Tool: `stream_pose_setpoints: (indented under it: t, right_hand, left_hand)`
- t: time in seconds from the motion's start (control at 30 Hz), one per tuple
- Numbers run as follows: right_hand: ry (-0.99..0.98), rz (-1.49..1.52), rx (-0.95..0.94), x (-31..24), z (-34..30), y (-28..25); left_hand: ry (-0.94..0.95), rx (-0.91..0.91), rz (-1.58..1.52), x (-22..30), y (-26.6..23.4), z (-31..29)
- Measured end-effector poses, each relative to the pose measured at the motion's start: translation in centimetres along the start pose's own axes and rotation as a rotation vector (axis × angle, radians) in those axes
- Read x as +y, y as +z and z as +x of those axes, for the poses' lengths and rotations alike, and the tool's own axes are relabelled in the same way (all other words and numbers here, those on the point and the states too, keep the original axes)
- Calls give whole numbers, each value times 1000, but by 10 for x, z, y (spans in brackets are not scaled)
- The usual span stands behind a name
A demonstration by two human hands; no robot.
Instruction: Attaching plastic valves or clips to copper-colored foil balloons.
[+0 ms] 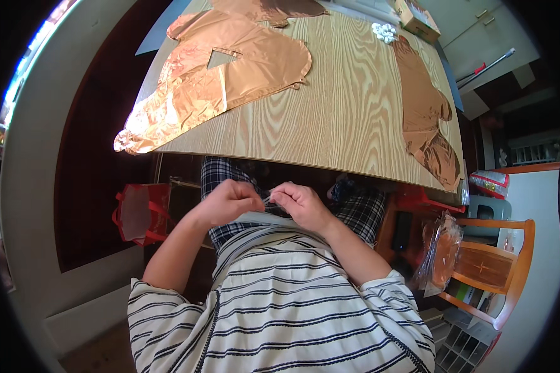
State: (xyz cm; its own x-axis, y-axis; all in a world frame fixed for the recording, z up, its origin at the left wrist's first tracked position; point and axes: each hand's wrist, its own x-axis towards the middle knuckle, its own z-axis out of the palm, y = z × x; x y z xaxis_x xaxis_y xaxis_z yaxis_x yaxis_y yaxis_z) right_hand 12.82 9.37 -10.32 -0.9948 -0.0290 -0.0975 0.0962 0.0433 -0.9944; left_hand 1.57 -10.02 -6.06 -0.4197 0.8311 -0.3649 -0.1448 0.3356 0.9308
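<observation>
Above my lap, just off the table's near edge, my left hand (233, 202) and my right hand (301, 205) face each other with fingers pinched. A thin whitish strand (267, 199) shows in the small gap between the fingertips; its exact kind is too small to tell. Flat on the table lies a large copper-coloured foil balloon (261, 65), uninflated, with a triangular opening. Another flat foil balloon (420, 93) stretches along the right edge, its lower end crumpled. Part of a third foil piece (267, 9) lies at the far side.
The wood-grain table (336, 93) spans the space ahead. Several small white bundles (384, 32) sit at its far right by a cardboard box (418, 20). A red bag (143, 213) stands at left; a wooden chair (484, 267) with plastic packaging (440, 255) is at right.
</observation>
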Motion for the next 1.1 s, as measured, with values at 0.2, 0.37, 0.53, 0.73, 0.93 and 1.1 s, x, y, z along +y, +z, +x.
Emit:
stream_pose_setpoints:
  t: [0.2,0.37,0.53,0.73,0.93,1.1]
  right_hand:
    - [-425,-567,166,-28,-26,9]
    - [-602,-854,171,-103,-30,-21]
    - [-469,-759,79,-48,-33,-25]
    - [-599,-664,80,-105,-28,-31]
    - [-630,-653,-6,-100,-47,-14]
    - [-522,-643,91,-98,-24,-40]
  left_hand:
    - [191,251,-856,7,27,20]
    - [711,504,507,-3,60,19]
    - [621,342,13,31,58,-4]
    - [796,227,430,26,68,-4]
    - [748,458,388,46,43,3]
    - [906,336,257,55,60,-1]
